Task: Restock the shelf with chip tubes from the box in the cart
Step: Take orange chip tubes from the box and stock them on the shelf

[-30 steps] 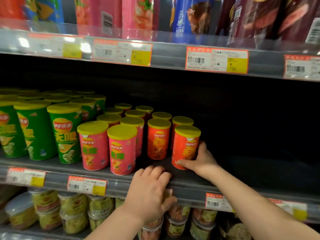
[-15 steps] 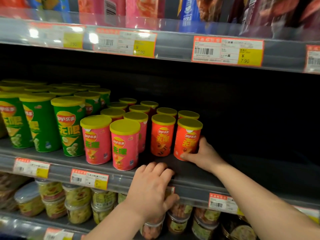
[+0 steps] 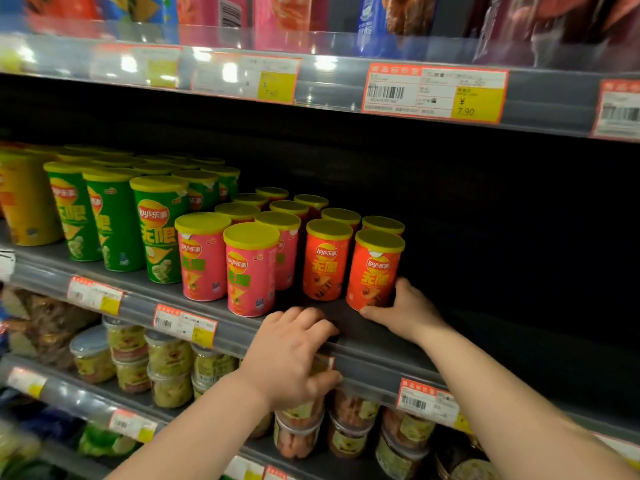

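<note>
On the middle shelf (image 3: pixel 381 344) stand rows of yellow-lidded chip tubes: green ones (image 3: pixel 157 233) at left, pink ones (image 3: pixel 249 271) in the middle, orange ones (image 3: pixel 325 261) at right. My right hand (image 3: pixel 407 311) grips the base of the front right orange tube (image 3: pixel 375 268), which stands upright on the shelf. My left hand (image 3: pixel 294 355) grips the shelf's front edge, fingers on top and thumb under the rail. The cart and box are out of view.
To the right of the orange tubes the shelf (image 3: pixel 519 323) is dark and bare. Price tags (image 3: pixel 434 93) line the shelf rails. Clear tubs of snacks (image 3: pixel 169 368) fill the shelf below. Taller snack packages stand on the upper shelf (image 3: pixel 381 15).
The view has shifted slightly. My right hand keeps hold of the orange tube at the row's right end, which now stands upright rather than tilted. My left hand stays on the shelf edge.
</note>
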